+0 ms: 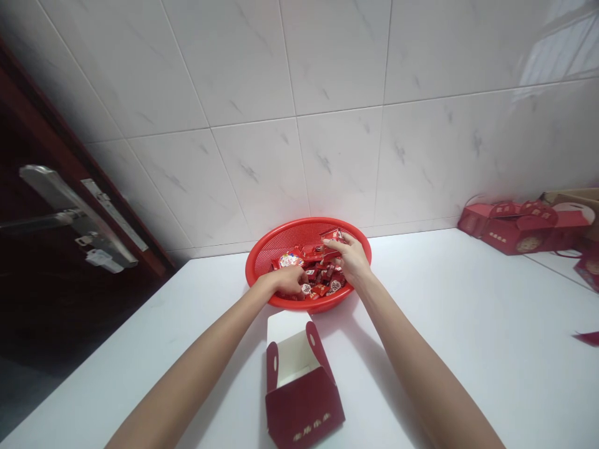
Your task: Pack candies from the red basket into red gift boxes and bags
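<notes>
Soft, bright light covers the table (430, 287); the door (51, 299) at nine o'clock is dim. Pale glare marks the tiled wall (337, 162) at two. Faint shadows lie beside the arms (210, 368) at five and seven. Lettering on the box (302, 399) at six is blurred; toward the edges, shapes look stretched.

"What's lost around the left grip (291, 280)?"
"Some fingertips, tucked among the wrapped sweets (322, 290). The lower sweets are buried from sight."
"And at the right grip (354, 259)?"
"Its fingers cover part of a red packet (333, 236), whose print is too small to read."
"Nearer than both grips?"
"The maroon carton (304, 402): its front wall hides some of its floor."
"Far right of the right grip?"
"A maroon piece (588, 338), blurred, cut off by the edge."
</notes>
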A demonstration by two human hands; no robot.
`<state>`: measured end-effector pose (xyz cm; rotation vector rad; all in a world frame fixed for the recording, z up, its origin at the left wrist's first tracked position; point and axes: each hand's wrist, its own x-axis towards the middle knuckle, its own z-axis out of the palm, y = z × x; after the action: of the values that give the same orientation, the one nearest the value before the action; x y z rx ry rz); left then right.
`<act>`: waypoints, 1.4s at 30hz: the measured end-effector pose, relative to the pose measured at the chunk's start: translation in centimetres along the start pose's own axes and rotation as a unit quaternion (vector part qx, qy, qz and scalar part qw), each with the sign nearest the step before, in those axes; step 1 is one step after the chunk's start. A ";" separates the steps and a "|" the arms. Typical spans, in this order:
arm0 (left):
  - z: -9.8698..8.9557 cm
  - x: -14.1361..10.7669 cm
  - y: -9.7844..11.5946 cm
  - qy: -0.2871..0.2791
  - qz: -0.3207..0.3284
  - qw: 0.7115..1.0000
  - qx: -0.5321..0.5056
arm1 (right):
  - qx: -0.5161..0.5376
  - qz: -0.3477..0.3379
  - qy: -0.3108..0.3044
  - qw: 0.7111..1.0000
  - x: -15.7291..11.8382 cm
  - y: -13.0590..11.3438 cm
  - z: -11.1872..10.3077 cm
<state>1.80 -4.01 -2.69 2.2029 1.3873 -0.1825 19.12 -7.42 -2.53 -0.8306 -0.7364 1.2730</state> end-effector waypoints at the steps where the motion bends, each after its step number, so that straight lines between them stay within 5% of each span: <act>1: -0.1 -0.1 0.1 -0.005 -0.004 1.000 0.002 | -0.001 0.001 -0.001 1.000 0.0 0.0 0.0; 13: 0.0 -0.6 1.6 0.020 -0.106 0.981 0.164 | -0.014 0.000 -0.006 1.000 0.2 0.1 -0.3; 21: 0.0 -0.5 1.0 0.058 -0.075 0.988 0.119 | -0.008 0.001 -0.010 1.000 0.4 0.2 -0.4; 30: -0.1 -0.3 -0.2 0.175 -0.021 0.984 -0.004 | -0.015 0.001 -0.012 1.000 0.4 0.2 -0.3; 35: -0.7 0.2 -0.4 0.303 -0.003 0.929 -0.211 | -0.020 0.008 -0.005 1.000 0.3 0.2 -0.2; 42: -1.1 -0.1 -0.2 0.292 0.052 0.865 -0.405 | -0.019 0.013 -0.002 1.000 0.1 0.0 -0.1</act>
<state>1.43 -3.46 -1.79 1.6219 1.2715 1.0100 19.26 -7.31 -2.61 -0.8712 -0.7571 1.2874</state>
